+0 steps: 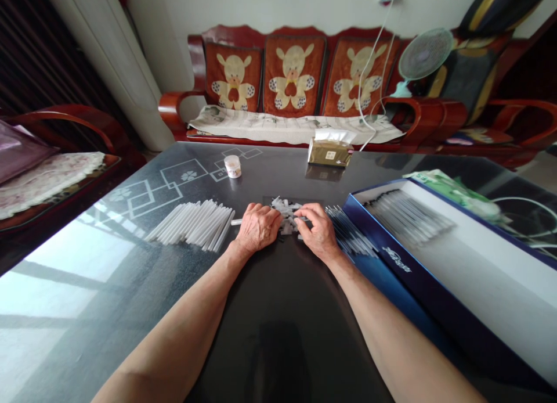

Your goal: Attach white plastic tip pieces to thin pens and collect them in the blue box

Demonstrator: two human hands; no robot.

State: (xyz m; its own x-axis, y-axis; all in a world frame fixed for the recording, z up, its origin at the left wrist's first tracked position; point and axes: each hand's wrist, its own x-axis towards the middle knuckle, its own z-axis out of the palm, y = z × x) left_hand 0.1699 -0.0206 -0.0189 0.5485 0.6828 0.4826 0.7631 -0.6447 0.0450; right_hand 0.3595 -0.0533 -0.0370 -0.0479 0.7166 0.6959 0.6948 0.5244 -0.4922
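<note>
My left hand [260, 227] is closed around a thin white plastic tube [236, 222], whose end sticks out on the left below the knuckles. Facing it, my right hand [319, 231] has its thumb and index finger pinched together over a heap of small clear, white and black plastic pieces [287, 209]. What lies between those fingertips is too small to make out. To the left of my left hand lies a row of white plastic tubes [191, 223]. Close by my right hand's outer side is a bundle of thin dark rods with pointed tips [351, 233].
A long blue-and-white open box [474, 275] takes up the table's right side, with slim rods [409, 217] inside. Behind it lies a green plastic packet [456, 191]. A small white tub [232, 166] and a tissue pack [331, 152] stand farther back on the dark table [270, 310].
</note>
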